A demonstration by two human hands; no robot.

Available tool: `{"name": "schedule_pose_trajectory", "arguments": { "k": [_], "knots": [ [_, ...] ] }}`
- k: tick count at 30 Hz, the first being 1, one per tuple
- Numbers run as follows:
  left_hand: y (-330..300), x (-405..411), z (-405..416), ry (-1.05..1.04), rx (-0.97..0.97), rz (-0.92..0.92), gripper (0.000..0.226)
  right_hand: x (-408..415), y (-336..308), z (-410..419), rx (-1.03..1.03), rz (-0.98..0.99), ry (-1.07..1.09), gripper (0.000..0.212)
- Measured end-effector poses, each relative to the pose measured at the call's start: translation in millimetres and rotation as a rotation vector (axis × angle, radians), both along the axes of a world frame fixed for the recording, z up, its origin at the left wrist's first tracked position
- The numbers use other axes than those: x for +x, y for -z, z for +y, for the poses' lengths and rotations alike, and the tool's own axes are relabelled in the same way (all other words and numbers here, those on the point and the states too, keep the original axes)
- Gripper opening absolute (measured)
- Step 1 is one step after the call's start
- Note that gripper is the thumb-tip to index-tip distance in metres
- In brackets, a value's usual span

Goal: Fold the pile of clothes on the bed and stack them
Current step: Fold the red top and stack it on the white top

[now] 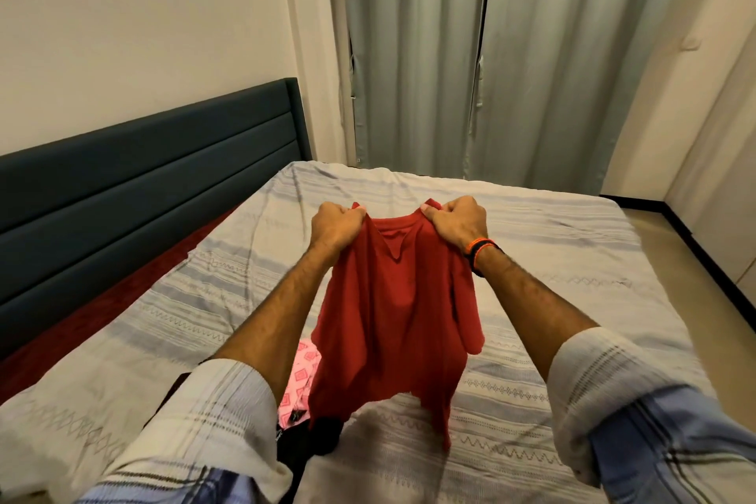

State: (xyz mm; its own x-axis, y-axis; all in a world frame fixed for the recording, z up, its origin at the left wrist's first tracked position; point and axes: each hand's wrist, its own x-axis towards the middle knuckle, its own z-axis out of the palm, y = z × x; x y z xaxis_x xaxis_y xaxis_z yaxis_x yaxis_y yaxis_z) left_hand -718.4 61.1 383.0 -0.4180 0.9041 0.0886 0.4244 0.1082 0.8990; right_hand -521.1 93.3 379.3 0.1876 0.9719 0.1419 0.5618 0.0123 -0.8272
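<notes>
A red T-shirt [388,319] hangs in the air above the bed [532,250], held up by its two shoulders with the neckline between them. My left hand [336,226] grips the left shoulder. My right hand [456,222] grips the right shoulder; an orange and black band sits on that wrist. The shirt's hem dangles just over the bed near me. Under it, close to my left arm, lies the pile: a pink patterned garment [300,376] and a black garment [323,436], both partly hidden by the shirt and my sleeve.
The bed wears a grey striped sheet. A dark padded headboard [143,184] runs along the left, with a red strip of cover [122,299] beside it. Grey curtains [470,53] hang beyond the far end. Floor [671,241] shows on the right.
</notes>
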Motion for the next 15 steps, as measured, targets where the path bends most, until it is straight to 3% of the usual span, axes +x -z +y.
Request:
{"name": "schedule_pose_trajectory", "arguments": {
  "k": [5, 13, 15],
  "knots": [
    [3.1, 32.9, -1.2, 0.023, 0.001, -0.025, 0.046, -24.1, -1.9, -12.1, 0.032, -0.038, -0.151, 0.054],
    [6.5, 39.5, -8.2, 0.038, 0.003, -0.067, 0.028, -27.5, 0.0, -19.3, 0.084, -0.117, -0.294, 0.002],
    [7.0, 41.2, -10.7, 0.046, 0.001, -0.105, 0.024, -28.9, 2.6, -19.8, 0.133, -0.121, -0.256, 0.002]
  ]
}}
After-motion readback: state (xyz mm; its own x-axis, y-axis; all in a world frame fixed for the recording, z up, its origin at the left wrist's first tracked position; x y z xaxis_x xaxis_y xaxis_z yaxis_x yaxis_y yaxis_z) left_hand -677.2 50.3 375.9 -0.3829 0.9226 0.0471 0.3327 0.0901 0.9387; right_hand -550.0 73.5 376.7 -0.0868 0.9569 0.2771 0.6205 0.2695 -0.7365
